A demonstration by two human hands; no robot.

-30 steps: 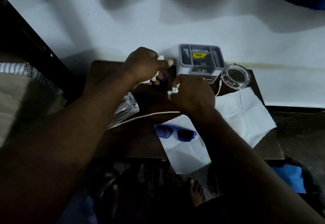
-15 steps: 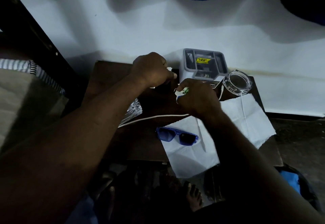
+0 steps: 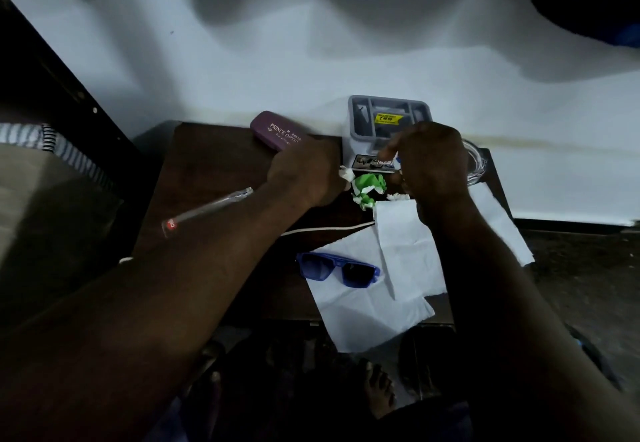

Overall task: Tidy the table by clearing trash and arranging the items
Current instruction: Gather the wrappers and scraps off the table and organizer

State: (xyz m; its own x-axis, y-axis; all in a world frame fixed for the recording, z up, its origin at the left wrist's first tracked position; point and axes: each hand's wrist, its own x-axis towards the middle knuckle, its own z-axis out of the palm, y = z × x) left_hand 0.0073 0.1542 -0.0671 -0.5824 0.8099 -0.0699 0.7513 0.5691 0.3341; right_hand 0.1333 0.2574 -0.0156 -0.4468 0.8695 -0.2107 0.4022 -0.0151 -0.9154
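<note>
Crumpled green paper (image 3: 369,185), head view: lying on counter (image 3: 214,164) between left grip (image 3: 308,173) and right grip (image 3: 433,164), just in front of grey organizer (image 3: 388,112). Left grip curled round white scrap (image 3: 346,174). Right grip curled at organizer's front; contents impossible to tell.

table (image 3: 214,154) | spectacle case (image 3: 277,131); grey organiser (image 3: 388,119); glass ashtray (image 3: 478,166); crumpled scraps (image 3: 369,187); white paper (image 3: 408,251); cord (image 3: 322,230); plastic wrapper (image 3: 207,209)

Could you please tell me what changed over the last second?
The right hand let go of the green-and-white crumpled paper scrap, now on the dark wooden table, and reached the grey plastic organizer. The left hand, gripping a white paper scrap, drew back, uncovering a purple glasses case. Blue sunglasses and white paper sheet stayed.
</note>
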